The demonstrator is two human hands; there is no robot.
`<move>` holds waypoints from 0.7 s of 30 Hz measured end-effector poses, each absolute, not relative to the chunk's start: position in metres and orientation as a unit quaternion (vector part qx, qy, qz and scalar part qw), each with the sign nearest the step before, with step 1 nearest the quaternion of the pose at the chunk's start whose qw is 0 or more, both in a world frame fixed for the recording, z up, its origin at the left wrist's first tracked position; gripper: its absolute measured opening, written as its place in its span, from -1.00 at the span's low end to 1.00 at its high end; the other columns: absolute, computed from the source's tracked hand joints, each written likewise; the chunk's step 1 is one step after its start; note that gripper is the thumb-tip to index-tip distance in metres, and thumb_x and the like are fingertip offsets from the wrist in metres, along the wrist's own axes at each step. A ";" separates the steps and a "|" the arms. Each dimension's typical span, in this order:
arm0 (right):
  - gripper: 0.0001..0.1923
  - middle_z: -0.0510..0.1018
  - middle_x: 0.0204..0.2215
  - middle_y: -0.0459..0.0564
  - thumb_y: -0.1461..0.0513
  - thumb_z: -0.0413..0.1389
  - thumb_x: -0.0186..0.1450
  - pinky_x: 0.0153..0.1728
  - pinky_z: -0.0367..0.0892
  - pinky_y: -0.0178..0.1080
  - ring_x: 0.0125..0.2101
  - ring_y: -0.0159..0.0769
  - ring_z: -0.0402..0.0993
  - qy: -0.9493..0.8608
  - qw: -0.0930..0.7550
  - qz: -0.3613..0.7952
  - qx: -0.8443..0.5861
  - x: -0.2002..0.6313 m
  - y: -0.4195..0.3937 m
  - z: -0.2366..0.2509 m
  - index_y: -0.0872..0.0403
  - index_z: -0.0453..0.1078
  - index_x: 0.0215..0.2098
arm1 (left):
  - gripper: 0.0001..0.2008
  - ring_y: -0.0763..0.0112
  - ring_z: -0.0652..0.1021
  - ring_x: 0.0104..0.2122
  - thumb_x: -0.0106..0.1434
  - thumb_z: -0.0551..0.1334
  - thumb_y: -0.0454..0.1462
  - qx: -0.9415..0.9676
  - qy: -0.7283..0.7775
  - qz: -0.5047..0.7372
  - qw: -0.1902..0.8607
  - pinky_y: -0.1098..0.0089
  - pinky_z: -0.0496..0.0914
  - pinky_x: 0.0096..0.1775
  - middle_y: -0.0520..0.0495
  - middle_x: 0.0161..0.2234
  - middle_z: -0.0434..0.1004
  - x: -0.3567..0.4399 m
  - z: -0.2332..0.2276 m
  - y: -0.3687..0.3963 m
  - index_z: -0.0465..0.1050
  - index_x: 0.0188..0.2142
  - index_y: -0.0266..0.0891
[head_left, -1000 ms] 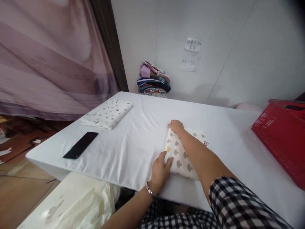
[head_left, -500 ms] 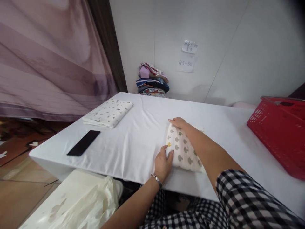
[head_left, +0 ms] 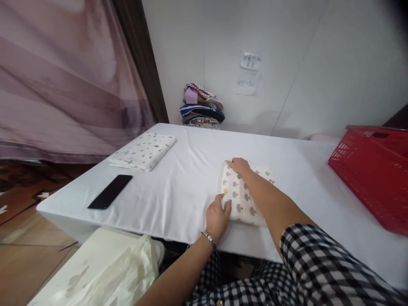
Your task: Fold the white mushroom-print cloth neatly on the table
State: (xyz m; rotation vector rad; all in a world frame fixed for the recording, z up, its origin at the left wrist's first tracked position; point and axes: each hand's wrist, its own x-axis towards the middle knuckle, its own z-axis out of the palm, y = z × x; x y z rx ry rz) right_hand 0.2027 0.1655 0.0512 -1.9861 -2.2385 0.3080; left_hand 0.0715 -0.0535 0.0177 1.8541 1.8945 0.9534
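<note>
A folded white cloth (head_left: 237,206) with grey mushroom prints and a few coloured ones lies on the table in front of me. My left hand (head_left: 217,216) is at its left edge, thumb and index finger apart with their tips against the fabric. A silver bracelet circles that wrist. Across the cloth reaches my right arm, and my right hand (head_left: 239,165) rests at the far left corner with fingers stretched out. Part of the cloth is hidden under the right forearm. Further left lies another folded white cloth (head_left: 145,151) with small dark prints.
A black phone (head_left: 110,192) lies on the white-covered table (head_left: 185,187) at left. A red plastic basket (head_left: 369,174) stands at right. Folded fabrics (head_left: 202,108) are stacked behind the far edge, by the wall. A pale plastic bag (head_left: 127,272) sits below the near edge.
The right forearm has shifted slightly left, and more of the cloth's right side shows, including a red print. Both hands remain at the same places on the cloth. The view has moved a little.
</note>
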 end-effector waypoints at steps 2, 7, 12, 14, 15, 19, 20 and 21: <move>-0.40 0.53 -0.15 0.10 -0.17 -0.21 0.30 -0.18 0.24 -0.25 -0.11 -0.14 0.44 -0.741 0.058 0.119 -0.659 0.206 0.165 0.053 0.06 0.45 -0.21 | -0.65 0.23 0.56 -0.30 0.29 0.06 -0.13 0.649 0.663 0.335 0.163 0.30 0.38 -0.25 -0.14 -0.29 0.56 0.072 0.018 -0.052 0.29 -0.01 -0.26; -0.33 0.50 -0.08 0.14 -0.20 -0.24 0.28 -0.13 0.24 -0.21 -0.05 -0.09 0.39 -0.727 0.016 0.135 -0.673 0.243 0.157 0.058 0.08 0.46 -0.15 | -0.66 0.24 0.56 -0.31 0.27 0.09 -0.11 0.643 0.665 0.336 0.177 0.33 0.37 -0.27 -0.11 -0.32 0.56 0.072 0.018 -0.054 0.30 -0.02 -0.23; -0.32 0.47 -0.04 0.16 -0.20 -0.23 0.27 -0.13 0.25 -0.17 -0.03 -0.03 0.37 -0.701 0.002 0.116 -0.704 0.294 0.140 0.057 0.09 0.46 -0.14 | -0.68 0.32 0.54 -0.37 0.26 0.10 -0.12 0.667 0.647 0.313 0.196 0.39 0.33 -0.33 -0.04 -0.38 0.55 0.047 0.028 -0.022 0.32 -0.05 -0.19; -0.33 0.48 -0.05 0.16 -0.19 -0.23 0.28 -0.14 0.26 -0.17 -0.04 -0.04 0.38 -0.673 0.015 0.121 -0.729 0.304 0.134 0.055 0.09 0.45 -0.14 | -0.68 0.31 0.53 -0.36 0.24 0.12 -0.08 0.684 0.649 0.274 0.188 0.39 0.33 -0.31 -0.02 -0.41 0.54 0.025 0.038 0.010 0.36 -0.08 -0.16; -0.34 0.49 -0.07 0.16 -0.18 -0.24 0.28 -0.15 0.26 -0.17 -0.05 -0.05 0.39 -0.660 0.022 0.126 -0.740 0.307 0.131 0.054 0.09 0.46 -0.14 | -0.67 0.30 0.53 -0.33 0.22 0.14 -0.06 0.681 0.661 0.257 0.180 0.39 0.33 -0.30 -0.04 -0.38 0.55 0.014 0.043 0.026 0.37 -0.10 -0.17; -0.37 0.50 -0.10 0.15 -0.13 -0.27 0.31 -0.16 0.27 -0.17 -0.07 -0.07 0.40 -0.631 0.037 0.144 -0.761 0.310 0.123 0.051 0.09 0.45 -0.14 | -0.63 0.22 0.48 -0.12 0.22 0.15 -0.12 0.654 0.699 0.261 0.128 0.31 0.33 -0.13 -0.16 -0.14 0.52 0.000 0.060 0.058 0.36 -0.04 -0.26; -0.37 0.50 -0.09 0.15 -0.13 -0.26 0.32 -0.16 0.27 -0.17 -0.07 -0.07 0.40 -0.628 0.038 0.148 -0.763 0.309 0.122 0.051 0.10 0.44 -0.13 | -0.63 0.20 0.44 -0.04 0.24 0.13 -0.15 0.669 0.683 0.279 0.088 0.28 0.30 -0.05 -0.19 -0.06 0.48 0.006 0.060 0.053 0.36 -0.02 -0.28; -0.38 0.50 -0.08 0.15 -0.13 -0.25 0.31 -0.16 0.27 -0.17 -0.06 -0.07 0.39 -0.624 0.040 0.152 -0.765 0.308 0.121 0.051 0.10 0.44 -0.12 | -0.63 0.18 0.38 0.04 0.26 0.11 -0.16 0.693 0.656 0.294 0.044 0.24 0.24 0.04 -0.22 0.02 0.43 0.016 0.059 0.043 0.36 0.00 -0.30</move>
